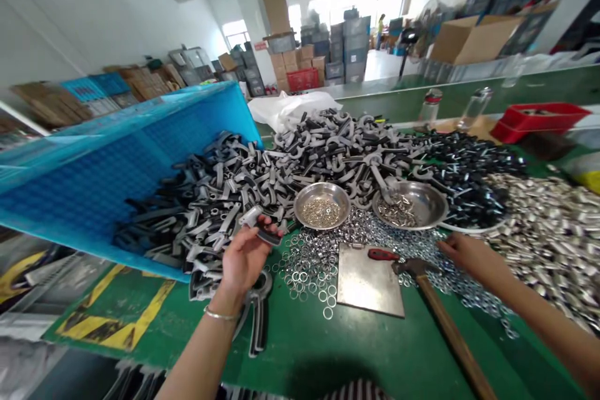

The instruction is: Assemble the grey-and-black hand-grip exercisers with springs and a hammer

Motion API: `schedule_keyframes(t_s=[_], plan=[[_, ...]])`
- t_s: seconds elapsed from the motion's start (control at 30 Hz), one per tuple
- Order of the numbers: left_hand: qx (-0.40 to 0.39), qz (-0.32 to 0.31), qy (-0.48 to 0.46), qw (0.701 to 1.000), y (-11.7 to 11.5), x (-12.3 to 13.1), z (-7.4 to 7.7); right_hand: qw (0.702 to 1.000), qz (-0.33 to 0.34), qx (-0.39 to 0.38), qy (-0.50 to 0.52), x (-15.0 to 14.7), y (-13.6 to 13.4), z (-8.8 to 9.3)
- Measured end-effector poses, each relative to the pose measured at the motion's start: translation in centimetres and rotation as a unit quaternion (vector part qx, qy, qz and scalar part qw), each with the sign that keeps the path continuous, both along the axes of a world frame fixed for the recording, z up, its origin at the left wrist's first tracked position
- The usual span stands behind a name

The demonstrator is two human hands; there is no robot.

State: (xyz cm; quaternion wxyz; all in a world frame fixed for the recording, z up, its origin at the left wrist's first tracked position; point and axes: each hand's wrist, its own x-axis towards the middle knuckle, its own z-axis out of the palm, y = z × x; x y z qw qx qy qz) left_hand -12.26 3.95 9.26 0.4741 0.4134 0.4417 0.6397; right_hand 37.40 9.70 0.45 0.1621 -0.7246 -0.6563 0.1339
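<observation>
My left hand (246, 257) is closed around a grey-and-black plastic handle (269, 236), just in front of the heap of similar handles (328, 144). My right hand (469, 255) reaches in from the right with its fingertips together, down at the pile of small metal nuts (424, 244); whatever is between them is hidden. Between the hands lies a square metal plate (365, 284) with a red-handled screwdriver (382, 254) across its top corner. A claw hammer (443, 312) with a wooden shaft rests beside it. Flat metal rings (309, 269) are scattered left of the plate.
A blue crate (117, 181) lies tipped at left, handles spilling out. Two steel bowls (322, 206) (424, 205) hold small metal parts. Black parts (473, 181) and silver cylinders (553, 225) are heaped at right. A red bin (539, 122) and glass bottles (430, 106) stand behind.
</observation>
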Motion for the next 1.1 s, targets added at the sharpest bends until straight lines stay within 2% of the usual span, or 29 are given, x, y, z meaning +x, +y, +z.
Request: schedule_keyframes(t_s=[0.03,0.07,0.13,0.17,0.23,0.27,0.33,0.37,0.4,0.43,0.53,0.63,0.7,0.8,0.9,1.03,1.1], plan=[[-0.009,-0.033,-0.029,0.999,0.2,1.5,-0.2,1.000,0.007,0.001,0.008,0.3,-0.1,0.3],[-0.021,-0.067,-0.018,0.997,0.4,3.0,-0.6,1.000,0.007,0.003,0.025,0.5,-0.4,0.6],[-0.038,-0.134,0.098,0.985,1.4,6.5,-1.7,0.997,-0.013,0.007,0.081,0.8,-1.2,1.1],[-0.034,-0.170,0.186,0.967,2.1,8.4,-2.3,0.993,-0.025,0.007,0.113,0.8,-1.6,1.2],[0.027,-0.226,0.370,0.901,3.8,12.4,-3.6,0.986,-0.033,0.004,0.164,0.2,-2.6,1.3],[0.072,-0.256,0.458,0.848,4.9,14.3,-4.2,0.983,-0.027,0.003,0.179,-0.4,-3.2,1.3],[0.149,-0.314,0.599,0.722,6.8,18.0,-5.0,0.976,-0.013,0.005,0.219,-2.1,-4.5,1.6],[0.173,-0.334,0.642,0.669,7.6,19.6,-5.2,0.968,-0.011,0.007,0.251,-3.0,-5.3,1.9],[0.191,-0.344,0.669,0.631,8.2,21.1,-5.3,0.957,-0.016,0.010,0.289,-4.1,-6.2,2.2],[0.202,-0.346,0.682,0.612,8.6,22.3,-5.3,0.940,-0.024,0.022,0.341,-5.1,-7.1,2.4],[0.228,-0.326,0.699,0.594,8.9,24.4,-5.5,0.882,-0.029,0.025,0.469,-7.7,-9.2,1.9],[0.226,-0.302,0.717,0.586,9.0,24.5,-6.7,0.838,-0.046,0.019,0.544,-8.6,-9.9,0.1],[0.181,-0.301,0.716,0.603,9.1,23.9,-7.5,0.829,-0.032,-0.002,0.558,-8.6,-10.2,-0.7],[0.132,-0.288,0.687,0.654,8.9,22.8,-7.8,0.825,-0.017,-0.020,0.564,-8.7,-10.3,-1.0],[0.107,-0.255,0.638,0.719,9.1,21.9,-7.5,0.796,-0.026,-0.020,0.605,-9.7,-9.3,-0.7],[0.070,-0.224,0.592,0.771,9.6,21.0,-6.7,0.773,-0.044,-0.004,0.633,-11.5,-7.4,0.5],[0.071,-0.206,0.535,0.816,9.0,20.4,-6.0,0.769,-0.043,-0.014,0.637,-12.2,-7.0,1.3]])
